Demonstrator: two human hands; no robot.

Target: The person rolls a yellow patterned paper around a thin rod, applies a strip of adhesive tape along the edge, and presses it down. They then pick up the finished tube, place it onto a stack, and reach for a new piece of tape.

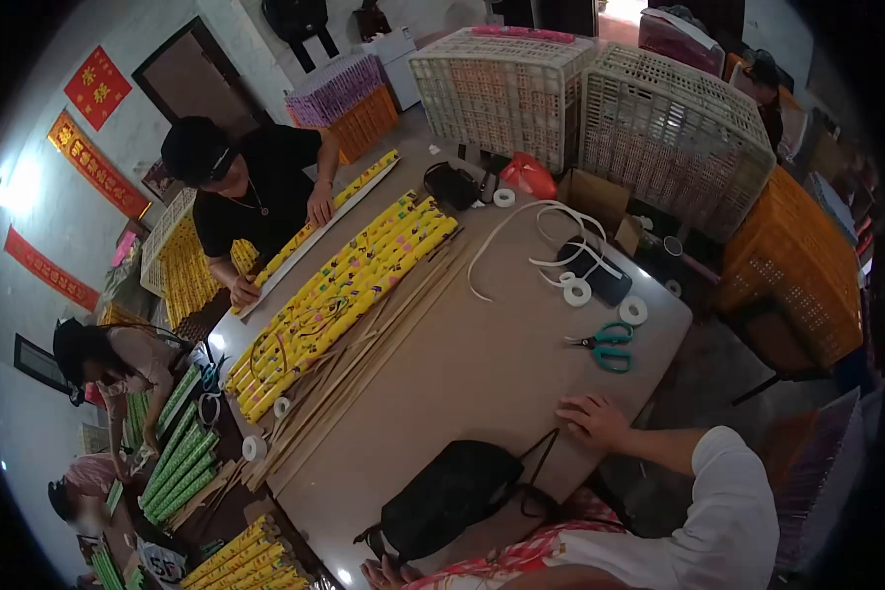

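Observation:
My right hand (597, 423) lies flat on the brown table (433, 383) near its right edge, fingers spread and holding nothing. My left hand (388, 573) shows only partly at the bottom edge, beside the end of a black cloth bag (452, 500); its visible fingers look apart. The bag rests on the table in front of me, its strap trailing toward my right hand. Beyond my right hand lie teal-handled scissors (612, 348), apart from it. White tape rolls (633, 311) and a loop of white strip (501, 228) lie farther back.
Yellow patterned rolls (349, 295) and thin wooden strips (364, 344) cover the table's left side. Across it, a person in black (251, 192) handles a yellow length. More people work by green rolls (182, 462) at left. Plastic crates (678, 138) stand behind the table.

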